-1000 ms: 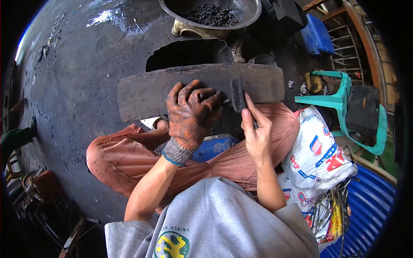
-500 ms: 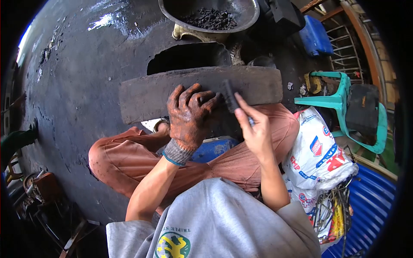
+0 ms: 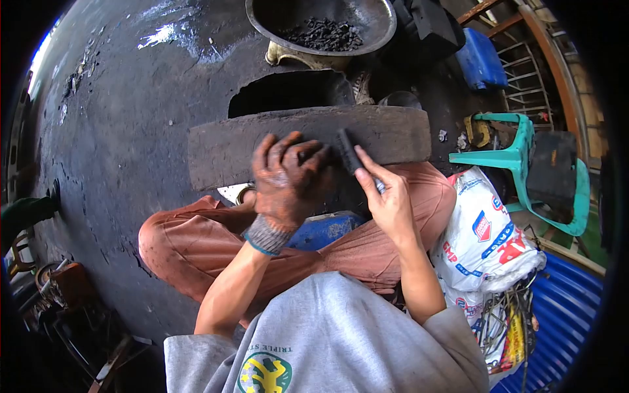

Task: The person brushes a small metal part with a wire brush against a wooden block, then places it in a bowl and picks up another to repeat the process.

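Steel file, centre frame, lies across the wooden plank; stiff, probably heavy. My right hand pinches its near end; my gloved left hand presses spread beside it.

Ahead of you, a metal basin of black charcoal bits sits on dark, wet floor. To your right: a teal plastic chair, a blue jerrycan, a printed white sack, tangled wire and blue corrugated sheet. A blue container sits under your legs.
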{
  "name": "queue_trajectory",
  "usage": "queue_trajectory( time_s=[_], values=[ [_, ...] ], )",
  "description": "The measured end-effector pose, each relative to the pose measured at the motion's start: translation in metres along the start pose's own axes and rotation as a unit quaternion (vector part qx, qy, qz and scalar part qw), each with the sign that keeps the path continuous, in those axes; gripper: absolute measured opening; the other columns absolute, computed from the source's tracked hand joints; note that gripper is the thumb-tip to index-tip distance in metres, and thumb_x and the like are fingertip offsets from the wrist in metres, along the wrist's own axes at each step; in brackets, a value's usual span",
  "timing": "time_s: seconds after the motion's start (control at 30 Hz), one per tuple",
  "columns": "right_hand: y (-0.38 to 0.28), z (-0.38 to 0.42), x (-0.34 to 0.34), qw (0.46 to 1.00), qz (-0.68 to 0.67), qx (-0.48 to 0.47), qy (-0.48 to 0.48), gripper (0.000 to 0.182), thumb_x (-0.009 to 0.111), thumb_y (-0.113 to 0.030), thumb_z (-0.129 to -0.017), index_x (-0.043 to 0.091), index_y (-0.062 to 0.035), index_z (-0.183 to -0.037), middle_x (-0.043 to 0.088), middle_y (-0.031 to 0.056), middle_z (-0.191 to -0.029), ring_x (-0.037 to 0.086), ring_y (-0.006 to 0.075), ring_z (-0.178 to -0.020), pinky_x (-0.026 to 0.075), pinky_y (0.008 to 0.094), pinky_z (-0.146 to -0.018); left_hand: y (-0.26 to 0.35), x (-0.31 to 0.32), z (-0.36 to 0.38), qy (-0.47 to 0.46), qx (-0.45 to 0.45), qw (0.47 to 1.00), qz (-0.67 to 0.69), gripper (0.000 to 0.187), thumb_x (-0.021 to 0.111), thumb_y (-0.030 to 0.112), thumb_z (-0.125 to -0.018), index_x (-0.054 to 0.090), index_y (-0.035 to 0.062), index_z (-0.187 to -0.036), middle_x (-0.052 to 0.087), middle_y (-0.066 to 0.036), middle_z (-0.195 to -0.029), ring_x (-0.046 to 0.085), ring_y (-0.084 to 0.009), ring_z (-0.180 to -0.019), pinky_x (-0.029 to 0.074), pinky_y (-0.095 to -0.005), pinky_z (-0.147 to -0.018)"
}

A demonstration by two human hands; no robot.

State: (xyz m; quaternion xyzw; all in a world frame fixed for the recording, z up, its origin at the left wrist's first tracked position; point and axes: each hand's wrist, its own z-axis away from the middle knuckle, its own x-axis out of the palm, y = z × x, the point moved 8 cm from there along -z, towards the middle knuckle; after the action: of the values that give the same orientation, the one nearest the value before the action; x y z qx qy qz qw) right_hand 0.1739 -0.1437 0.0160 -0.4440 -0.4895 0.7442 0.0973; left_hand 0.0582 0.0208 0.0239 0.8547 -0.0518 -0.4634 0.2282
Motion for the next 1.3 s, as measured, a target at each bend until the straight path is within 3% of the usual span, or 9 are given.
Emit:
queue_trajectory(
  time_s=[0.1, 0.33, 0.43, 0.57, 0.73, 0.93, 1.0, 1.03, 1.3],
  values=[
    [0.011, -0.012, -0.047, 0.981, 0.07, -0.053, 0.173, 0.041, 0.067, -0.022, -0.111, 0.068, -0.0007, -0.145, 0.079, 0.0249, -0.12, 0.077, 0.015, -0.097, 0.06, 0.0317, -0.083, -0.04, -0.045, -0.01, 0.057, -0.04, 0.994, -0.086, 0.036, 0.085, 0.025, -0.087, 0.077, 0.023, -0.122, 0.073, -0.004, -0.122, 0.065, -0.0301, -0.127, 0.042, -0.0527, -0.116],
    [-0.06, 0.006, 0.079, 0.992, 0.06, -0.091, -0.058, 0.047, 0.077, -0.034, -0.102, 0.071, -0.022, -0.147, 0.08, 0.0229, -0.109, 0.08, 0.0355, -0.089, 0.062, 0.0376, -0.08, -0.138, -0.129, -0.005, 0.268, -0.286, 0.878, 0.275, 0.03, 0.065, 0.009, -0.107, 0.077, 0.0018, -0.134, 0.073, -0.013, -0.137, 0.066, -0.0219, -0.129, 0.049, -0.0356, -0.113],
    [0.01, -0.013, -0.018, 0.994, 0.06, 0.004, 0.089, 0.046, 0.072, -0.042, -0.106, 0.077, -0.0075, -0.136, 0.082, 0.0212, -0.109, 0.079, 0.0193, -0.096, 0.06, 0.0356, -0.083, -0.146, -0.139, 0.004, 0.287, -0.275, 0.877, 0.27, 0.03, 0.06, 0.012, -0.111, 0.076, 0.0005, -0.134, 0.074, -0.011, -0.136, 0.066, -0.021, -0.13, 0.051, -0.0339, -0.112],
    [0.111, -0.002, -0.181, 0.912, 0.247, 0.111, 0.308, 0.05, 0.064, -0.043, -0.11, 0.075, -0.002, -0.135, 0.079, 0.0245, -0.121, 0.079, 0.0321, -0.102, 0.059, 0.0421, -0.092, -0.141, -0.138, 0.007, 0.285, -0.309, 0.846, 0.327, 0.036, 0.054, 0.016, -0.113, 0.073, -0.0003, -0.138, 0.073, -0.012, -0.141, 0.065, -0.0217, -0.134, 0.045, -0.0361, -0.119],
    [-0.052, -0.015, 0.018, 0.983, 0.127, -0.005, 0.135, 0.031, 0.067, -0.034, -0.107, 0.079, -0.0064, -0.099, 0.076, 0.0229, -0.086, 0.076, 0.04, -0.074, 0.059, 0.0457, -0.067, -0.114, -0.153, -0.012, 0.275, -0.22, 0.91, 0.218, 0.038, 0.051, 0.016, -0.113, 0.073, -0.0009, -0.138, 0.073, -0.013, -0.14, 0.065, -0.0248, -0.134, 0.043, -0.0372, -0.12],
    [-0.157, -0.029, 0.171, 0.984, 0.002, -0.145, -0.107, 0.037, 0.065, -0.03, -0.108, 0.071, -0.0212, -0.143, 0.076, 0.0247, -0.092, 0.075, 0.0428, -0.079, 0.06, 0.0518, -0.076, -0.092, -0.162, -0.011, 0.252, -0.129, 0.953, 0.107, 0.032, 0.06, 0.008, -0.109, 0.071, -0.0059, -0.136, 0.074, -0.016, -0.135, 0.068, -0.0261, -0.129, 0.049, -0.0408, -0.114],
    [-0.11, -0.039, 0.104, 0.974, -0.099, 0.113, -0.167, 0.032, 0.069, -0.036, -0.107, 0.083, -0.0104, -0.121, 0.079, 0.0255, -0.101, 0.081, 0.0344, -0.093, 0.061, 0.0473, -0.082, -0.103, -0.163, 0.001, 0.285, -0.164, 0.931, 0.156, 0.031, 0.059, 0.009, -0.11, 0.073, -0.0058, -0.133, 0.074, -0.016, -0.136, 0.069, -0.0263, -0.127, 0.048, -0.0424, -0.116],
    [-0.052, -0.053, 0.083, 0.991, -0.103, -0.082, 0.002, 0.033, 0.072, -0.033, -0.106, 0.083, -0.0027, -0.113, 0.082, 0.0213, -0.107, 0.081, 0.028, -0.098, 0.061, 0.0436, -0.087, -0.116, -0.159, 0.009, 0.308, -0.192, 0.902, 0.233, 0.031, 0.058, 0.01, -0.11, 0.073, -0.0057, -0.133, 0.074, -0.015, -0.136, 0.068, -0.0265, -0.127, 0.047, -0.0429, -0.117],
    [0.031, -0.025, -0.134, 0.935, 0.188, 0.148, 0.262, 0.034, 0.064, -0.033, -0.108, 0.08, -0.0038, -0.114, 0.078, 0.0255, -0.095, 0.078, 0.0427, -0.09, 0.059, 0.0508, -0.078, -0.118, -0.15, -0.003, 0.329, -0.239, 0.843, 0.351, 0.034, 0.052, 0.013, -0.114, 0.073, -0.0072, -0.132, 0.073, -0.018, -0.137, 0.068, -0.0264, -0.129, 0.046, -0.0419, -0.119]
  ],
)
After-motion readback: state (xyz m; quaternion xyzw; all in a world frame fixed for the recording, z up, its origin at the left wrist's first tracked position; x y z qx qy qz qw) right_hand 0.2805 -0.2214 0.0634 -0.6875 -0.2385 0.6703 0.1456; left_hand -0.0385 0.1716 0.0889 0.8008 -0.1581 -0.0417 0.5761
